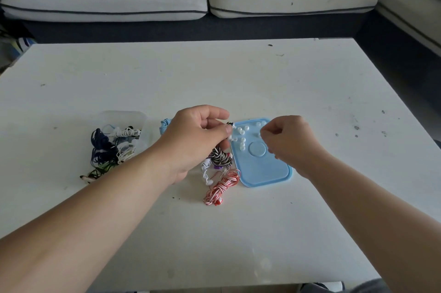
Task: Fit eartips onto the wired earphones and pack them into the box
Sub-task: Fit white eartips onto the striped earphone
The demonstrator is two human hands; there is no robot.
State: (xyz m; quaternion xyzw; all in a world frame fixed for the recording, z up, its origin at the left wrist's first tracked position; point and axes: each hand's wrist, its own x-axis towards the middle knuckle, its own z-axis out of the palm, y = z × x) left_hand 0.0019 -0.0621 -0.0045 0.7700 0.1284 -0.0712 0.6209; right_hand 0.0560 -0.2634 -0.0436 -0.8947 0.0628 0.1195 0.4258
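My left hand (pixel 199 136) hovers over the table, fingers pinched on an earbud of the black-and-white striped earphones (pixel 220 155), whose coiled cord hangs below the hand. My right hand (pixel 290 141) is above the blue lid (pixel 269 173), its fingertips pinched together; whether a white eartip is between them I cannot tell. Several loose white eartips (pixel 242 136) lie on the lid's far end. A clear plastic box (pixel 128 125) at the left holds several bundled earphones, dark blue, white and green, some spilling toward me.
A red-and-white coiled earphone (pixel 222 189) and a white one (pixel 206 171) lie on the white table (pixel 214 78) below my left hand. A light blue cord (pixel 164 124) peeks out behind that hand. A sofa stands beyond the table's far edge.
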